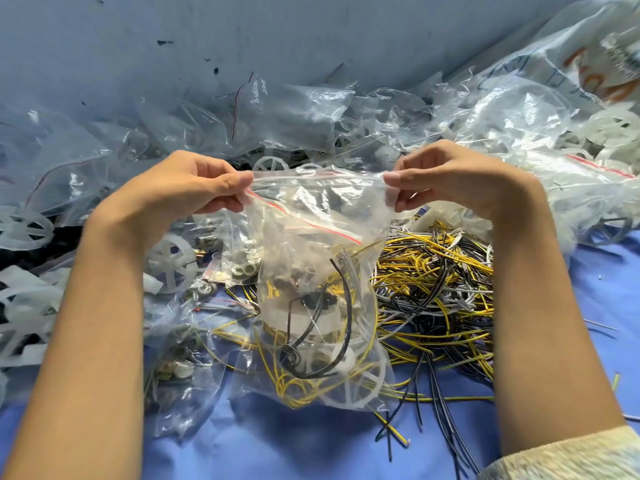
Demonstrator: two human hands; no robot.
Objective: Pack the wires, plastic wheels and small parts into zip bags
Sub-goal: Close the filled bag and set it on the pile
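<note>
From the head camera, the work surface is a blue cloth that runs back to a pale blue-grey wall marked with dark specks and scratches. A heap of crumpled clear plastic bags lies along the foot of the wall, and a larger printed sack slumps at the far right.

The left hand and right hand are held apart, each pinching one top corner of a clear zip bag between thumb and fingers, so that its mouth is stretched flat between them. The bag hangs down to the cloth, with its red seal line slanting across it. Inside it are a black wire, yellow wires and a white plastic wheel at the bottom.

Just to the right of the bag, a tangle of loose yellow, black and grey wires lies on the cloth. To its left lie a loose spoked wheel and small bags of little parts. A pale knitted sleeve shows at the lower right.
</note>
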